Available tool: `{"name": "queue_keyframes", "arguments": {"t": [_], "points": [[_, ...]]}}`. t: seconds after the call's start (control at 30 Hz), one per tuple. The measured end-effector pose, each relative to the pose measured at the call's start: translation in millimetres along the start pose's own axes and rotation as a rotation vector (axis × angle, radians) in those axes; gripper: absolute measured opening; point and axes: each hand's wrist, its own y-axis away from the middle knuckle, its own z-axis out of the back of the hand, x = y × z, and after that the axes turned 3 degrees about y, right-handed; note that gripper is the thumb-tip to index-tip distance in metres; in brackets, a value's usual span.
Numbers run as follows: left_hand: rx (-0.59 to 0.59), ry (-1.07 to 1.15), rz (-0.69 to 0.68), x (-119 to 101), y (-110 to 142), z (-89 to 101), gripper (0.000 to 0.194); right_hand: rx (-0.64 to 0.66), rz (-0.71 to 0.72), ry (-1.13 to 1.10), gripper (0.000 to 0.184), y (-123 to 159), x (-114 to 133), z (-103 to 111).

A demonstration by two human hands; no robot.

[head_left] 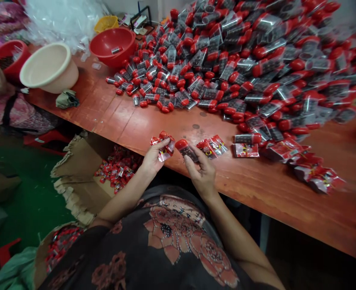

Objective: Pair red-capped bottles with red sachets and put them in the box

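My left hand (154, 156) is closed on a red printed plastic wrapper (166, 150) with a clear part at its lower end. Beside it, my right hand (202, 173) grips a small clear tube with a red cap (186, 150), dark pieces showing inside. The tube's capped end points toward the wrapper, and the two are apart. Just beyond my right hand, more red wrappers (216, 146) lie flat on the table (126, 129). Farther right are another red packet (246, 150) and a capped tube (247, 138) lying on its side.
A big heap of red-capped tubes (226, 68) covers the table's back and right. Wrapper stacks (313, 167) lie at the right. A red bowl (111, 44) and white basin (49, 66) stand at the back left. Below the edge, a cardboard box (75, 177) holds red packets (117, 169).
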Motion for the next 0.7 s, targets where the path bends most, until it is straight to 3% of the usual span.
{"name": "queue_keyframes", "arguments": {"t": [0.5, 0.7], "points": [[0.008, -0.064, -0.008, 6.3, 2.1, -4.6, 0.008, 0.016, -0.038, 0.005, 0.045, -0.9, -5.2, 1.4], [0.018, -0.079, -0.028, 8.6, 0.4, -3.3, 0.007, 0.028, -0.195, -0.123, 0.044, 3.9, -5.0, -0.6]]}}
